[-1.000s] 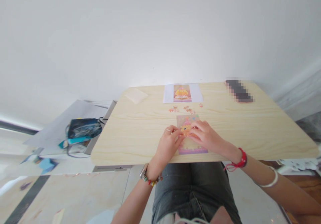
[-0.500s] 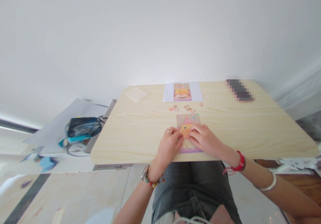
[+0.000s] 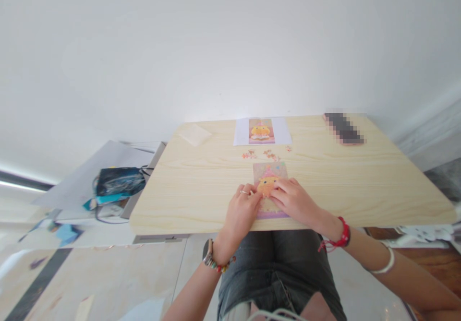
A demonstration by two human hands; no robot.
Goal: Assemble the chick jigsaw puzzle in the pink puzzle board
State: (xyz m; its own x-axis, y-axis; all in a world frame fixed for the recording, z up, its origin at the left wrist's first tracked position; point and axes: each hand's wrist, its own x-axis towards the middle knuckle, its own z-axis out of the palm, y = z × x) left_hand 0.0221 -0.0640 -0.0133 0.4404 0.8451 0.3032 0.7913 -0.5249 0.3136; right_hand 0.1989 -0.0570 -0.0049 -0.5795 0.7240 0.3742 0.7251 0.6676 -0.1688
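Observation:
A partly assembled jigsaw puzzle (image 3: 269, 172) with an orange cartoon figure in a pink party hat lies near the table's front edge. My left hand (image 3: 244, 209) rests at its left side, thumb and fingers closed together on the figure's lower left. From the right, my right hand (image 3: 296, 200) reaches over the puzzle with bent fingers pressed together at the figure's lower right. Any piece between the fingertips is hidden. Loose jigsaw pieces (image 3: 271, 155) lie in small clusters just beyond the puzzle, with a single piece (image 3: 288, 148) to their right.
A white sheet with a printed picture (image 3: 261, 131) of the same figure lies at the back of the wooden table (image 3: 194, 182). A pale square paper (image 3: 195, 134) is at back left, a blurred-out phone (image 3: 344, 129) at back right. A dark bag (image 3: 120, 182) sits left of the table.
Both hands stay at the same part of the puzzle. The right fingers have shifted slightly, so more of the figure's face shows. The left hand has turned a little.

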